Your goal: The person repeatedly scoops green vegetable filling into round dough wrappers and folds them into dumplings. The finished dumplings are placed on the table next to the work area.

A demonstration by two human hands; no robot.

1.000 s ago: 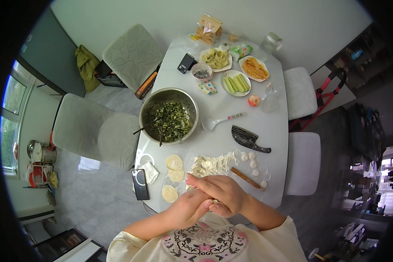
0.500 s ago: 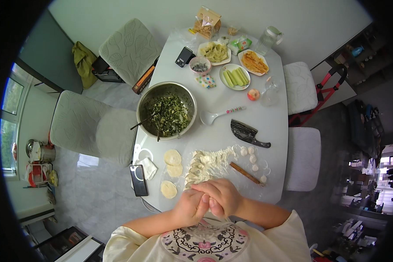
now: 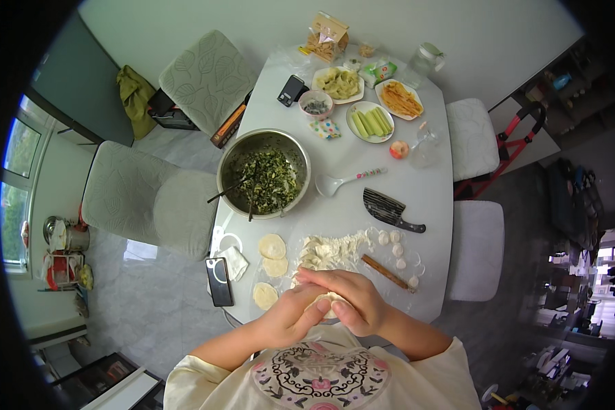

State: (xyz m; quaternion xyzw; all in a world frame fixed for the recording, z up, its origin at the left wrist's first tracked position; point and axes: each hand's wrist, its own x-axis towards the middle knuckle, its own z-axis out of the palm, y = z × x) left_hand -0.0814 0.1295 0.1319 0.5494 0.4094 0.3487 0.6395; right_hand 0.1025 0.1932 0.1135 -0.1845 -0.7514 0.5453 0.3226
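Note:
Close to my chest, my left hand (image 3: 290,316) and my right hand (image 3: 357,301) are closed together around a dumpling (image 3: 331,301). Both thumbs press on its near side, and pale dough shows between them. Most of the dumpling is hidden by my fingers. Just beyond my hands lies a spread of pale, floury pieces (image 3: 326,251) that look like dumplings. Flat round wrappers (image 3: 273,256) rest on the table to the left. A wooden rolling pin (image 3: 385,272) and several small dough balls (image 3: 396,249) are on the right.
A steel bowl of chopped green filling (image 3: 219,179) holds chopsticks. Nearby on the white table are a ladle (image 3: 328,184), a black cleaver (image 3: 393,210) and a phone (image 3: 219,281). Plates of food, a peach-coloured fruit (image 3: 399,149) and a glass pitcher (image 3: 424,65) stand farther back. Chairs flank the table.
My hands have opened slightly at the thumbs, so the dough between them now shows. The thumbs have shifted apart a little. The table things stay in place.

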